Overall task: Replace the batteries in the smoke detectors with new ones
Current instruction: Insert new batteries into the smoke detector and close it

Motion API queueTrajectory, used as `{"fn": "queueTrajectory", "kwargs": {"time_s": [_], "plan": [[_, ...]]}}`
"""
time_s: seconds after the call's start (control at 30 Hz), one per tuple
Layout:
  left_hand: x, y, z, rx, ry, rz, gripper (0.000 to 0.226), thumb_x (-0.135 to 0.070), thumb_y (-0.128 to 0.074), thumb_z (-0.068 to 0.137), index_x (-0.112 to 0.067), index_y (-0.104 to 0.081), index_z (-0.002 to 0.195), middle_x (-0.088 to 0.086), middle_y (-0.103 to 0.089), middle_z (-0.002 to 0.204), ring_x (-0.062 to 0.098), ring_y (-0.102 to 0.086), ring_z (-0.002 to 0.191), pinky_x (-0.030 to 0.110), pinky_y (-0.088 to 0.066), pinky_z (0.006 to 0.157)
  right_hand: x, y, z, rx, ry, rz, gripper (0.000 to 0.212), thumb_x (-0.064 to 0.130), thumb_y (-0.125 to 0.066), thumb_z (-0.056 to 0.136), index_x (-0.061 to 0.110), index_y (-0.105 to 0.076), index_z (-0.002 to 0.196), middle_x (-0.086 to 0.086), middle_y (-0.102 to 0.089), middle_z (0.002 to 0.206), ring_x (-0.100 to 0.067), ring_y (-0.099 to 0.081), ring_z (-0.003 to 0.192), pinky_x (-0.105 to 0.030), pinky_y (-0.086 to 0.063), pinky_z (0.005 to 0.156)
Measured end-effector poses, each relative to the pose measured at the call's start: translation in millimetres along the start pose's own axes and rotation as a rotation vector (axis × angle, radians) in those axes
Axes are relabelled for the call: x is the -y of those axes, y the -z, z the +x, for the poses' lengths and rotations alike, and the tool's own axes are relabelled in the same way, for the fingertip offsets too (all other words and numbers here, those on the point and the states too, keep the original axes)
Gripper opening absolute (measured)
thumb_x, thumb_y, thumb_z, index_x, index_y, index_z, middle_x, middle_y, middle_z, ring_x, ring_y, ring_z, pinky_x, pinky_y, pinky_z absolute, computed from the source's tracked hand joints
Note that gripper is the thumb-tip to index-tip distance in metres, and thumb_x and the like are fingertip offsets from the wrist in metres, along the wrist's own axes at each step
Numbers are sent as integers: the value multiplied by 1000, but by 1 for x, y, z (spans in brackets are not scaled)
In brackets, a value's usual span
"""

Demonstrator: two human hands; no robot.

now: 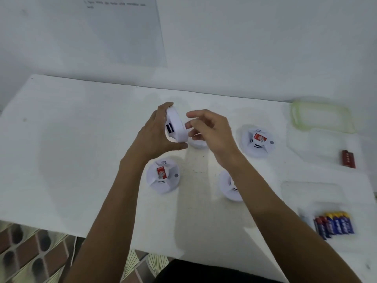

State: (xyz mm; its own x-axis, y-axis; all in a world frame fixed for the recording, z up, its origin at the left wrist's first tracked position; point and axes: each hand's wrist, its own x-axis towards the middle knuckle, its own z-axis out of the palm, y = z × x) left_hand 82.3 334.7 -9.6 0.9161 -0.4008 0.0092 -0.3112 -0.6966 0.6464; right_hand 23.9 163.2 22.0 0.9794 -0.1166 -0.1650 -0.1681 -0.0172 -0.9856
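Observation:
My left hand (157, 131) grips a white round smoke detector (176, 127), tilted on its edge above the table, its dark battery slot facing me. My right hand (212, 129) hovers just to its right, fingers loosely curled close to the detector's rim; I cannot tell whether it pinches anything. Under the right hand lies a white round part (199, 142). Two detectors with red stickers stand on the table, one at the front left (163, 175) and one at the right (258, 141). A further detector (228, 186) is half hidden by my right forearm. Blue and red batteries (334, 223) lie at the front right.
A white table (81, 139) stands against a white wall. A clear container with a greenish rim (322, 117) sits at the back right, a clear lid (312, 193) nearer me, and a small dark red object (348, 159) by the right edge. Patterned floor tiles (30, 252) show below.

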Motion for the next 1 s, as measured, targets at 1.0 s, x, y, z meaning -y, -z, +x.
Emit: {"fn": "queueTrajectory", "kwargs": {"time_s": [1.0], "plan": [[-239,-165,-37,-29,-355,-265,86,-52,-76,64,-33,-32,135,-27,-33,135,0,-38,126,30,-35,108,-28,238,-142,-166,256,-229,69,34,-77,73,54,-37,126,11,-32,127,-11,-39,128,-10,-44,94]]}}
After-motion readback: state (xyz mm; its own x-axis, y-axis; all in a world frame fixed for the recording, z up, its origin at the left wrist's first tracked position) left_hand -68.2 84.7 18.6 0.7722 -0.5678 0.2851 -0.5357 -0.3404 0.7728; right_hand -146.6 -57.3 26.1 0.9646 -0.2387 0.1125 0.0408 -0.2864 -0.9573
